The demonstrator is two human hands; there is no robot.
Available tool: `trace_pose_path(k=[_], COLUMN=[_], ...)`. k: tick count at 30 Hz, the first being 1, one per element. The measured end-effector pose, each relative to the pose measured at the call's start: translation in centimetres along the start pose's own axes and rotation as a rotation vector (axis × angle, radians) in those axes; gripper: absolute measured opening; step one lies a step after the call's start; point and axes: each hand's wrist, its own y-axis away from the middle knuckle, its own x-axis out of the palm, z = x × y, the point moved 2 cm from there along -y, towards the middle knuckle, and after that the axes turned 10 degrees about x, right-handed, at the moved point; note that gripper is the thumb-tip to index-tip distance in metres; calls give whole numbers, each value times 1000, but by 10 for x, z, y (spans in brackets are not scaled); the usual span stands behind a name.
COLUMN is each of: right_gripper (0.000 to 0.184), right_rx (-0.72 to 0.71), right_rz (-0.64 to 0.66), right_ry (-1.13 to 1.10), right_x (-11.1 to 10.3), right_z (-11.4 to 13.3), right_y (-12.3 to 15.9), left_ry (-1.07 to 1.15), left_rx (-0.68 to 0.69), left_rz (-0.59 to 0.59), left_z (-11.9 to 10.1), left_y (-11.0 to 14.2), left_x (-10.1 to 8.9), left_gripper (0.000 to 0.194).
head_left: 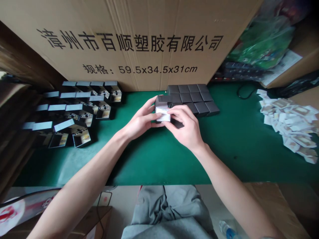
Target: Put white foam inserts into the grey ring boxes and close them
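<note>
A small dark hinged box [161, 99] with its lid raised sits in my left hand [140, 122], whose fingers wrap round its left side. At the box's opening is a white insert [163, 115], pinched by the thumb and fingers of my right hand [187, 128]. My left thumb also touches the white piece. I cannot tell how deep the insert sits in the box. Just behind my right hand, closed dark boxes [196, 97] stand side by side in rows. Part of their near row is hidden by the hand.
Several open boxes [82, 137] stand in rows on the left of the green table [154, 159]. White inserts [291, 122] lie piled at the right. A large cardboard carton [139, 20] rises along the back edge. Plastic bags [264, 43] are at the back right.
</note>
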Motion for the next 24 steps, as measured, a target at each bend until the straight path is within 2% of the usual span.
trace_pose_path(k=[9, 18, 24], right_gripper=[10, 14, 12], right_rx=[-31, 147, 258], right_rz=[-9, 37, 23], right_ry=[69, -277, -281], right_x=[-3, -3, -1], right_z=[3, -6, -9], right_y=[-4, -4, -5], left_ry=[18, 40, 27], left_rx=[23, 5, 9], left_rz=[-22, -4, 9], left_z=[-1, -1, 0], left_y=[0, 0, -1], left_x=[0, -2, -1], left_gripper=[62, 66, 71])
